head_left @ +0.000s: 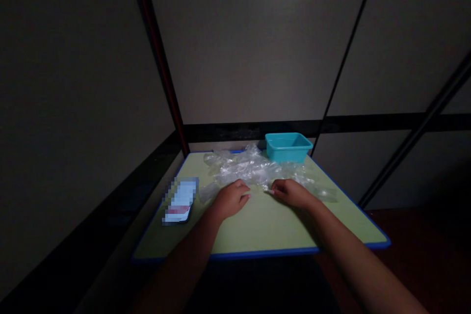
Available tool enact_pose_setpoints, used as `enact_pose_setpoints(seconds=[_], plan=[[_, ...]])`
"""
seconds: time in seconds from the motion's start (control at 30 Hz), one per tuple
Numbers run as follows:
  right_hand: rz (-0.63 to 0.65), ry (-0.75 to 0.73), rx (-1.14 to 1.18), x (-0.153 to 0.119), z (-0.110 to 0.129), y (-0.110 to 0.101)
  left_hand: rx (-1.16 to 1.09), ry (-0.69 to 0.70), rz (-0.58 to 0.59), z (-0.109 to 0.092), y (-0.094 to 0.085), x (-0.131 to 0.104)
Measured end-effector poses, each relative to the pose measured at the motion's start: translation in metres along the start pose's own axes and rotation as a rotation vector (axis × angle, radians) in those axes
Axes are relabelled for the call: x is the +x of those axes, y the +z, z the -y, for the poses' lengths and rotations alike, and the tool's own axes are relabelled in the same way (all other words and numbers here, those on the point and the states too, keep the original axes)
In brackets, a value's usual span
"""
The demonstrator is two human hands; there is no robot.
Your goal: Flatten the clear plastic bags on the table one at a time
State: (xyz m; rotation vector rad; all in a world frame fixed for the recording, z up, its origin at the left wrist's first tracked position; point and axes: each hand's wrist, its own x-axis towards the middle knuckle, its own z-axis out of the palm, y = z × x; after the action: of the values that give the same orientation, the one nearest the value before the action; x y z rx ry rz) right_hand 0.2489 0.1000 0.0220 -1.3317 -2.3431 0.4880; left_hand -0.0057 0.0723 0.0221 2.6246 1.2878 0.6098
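Observation:
Crumpled clear plastic bags (250,169) lie in a loose heap across the back half of the table. My left hand (231,199) rests at the front edge of the heap, thumb and fingers apart, with nothing visible between them. To its right, my right hand (293,193) has its fingertips pinched on a small whitish piece (270,191). Whether that piece is a bag's edge or a separate item I cannot tell. One flattened clear bag (326,193) extends beyond my right wrist, and another bag (209,192) lies left of my left hand.
A turquoise plastic basket (289,148) stands at the table's back right corner. On the left lies a phone (181,201) with a lit, blurred screen. The pale green table (265,233) has a blue rim and stands against panelled walls (250,59).

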Motion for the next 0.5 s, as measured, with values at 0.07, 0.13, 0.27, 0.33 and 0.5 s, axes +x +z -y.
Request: enact_pose_setpoints(seconds=[0.07,0.13,0.27,0.33,0.5], plan=[[-0.043,0.054,-0.014,0.002,-0.002,0.0,-0.008,0.022,0.0,0.001,0.002,0.003],[-0.079,0.105,-0.033,0.004,-0.004,0.001,-0.019,0.047,0.009,0.0,0.003,0.005],[-0.136,0.145,-0.069,0.01,-0.003,0.003,-0.037,0.057,0.002,-0.001,0.005,0.005],[-0.152,0.129,-0.087,0.013,0.0,0.005,-0.038,0.048,-0.005,-0.001,0.004,0.004],[-0.144,0.09,-0.133,0.013,0.011,0.009,-0.042,0.034,-0.016,-0.003,0.001,0.004]])
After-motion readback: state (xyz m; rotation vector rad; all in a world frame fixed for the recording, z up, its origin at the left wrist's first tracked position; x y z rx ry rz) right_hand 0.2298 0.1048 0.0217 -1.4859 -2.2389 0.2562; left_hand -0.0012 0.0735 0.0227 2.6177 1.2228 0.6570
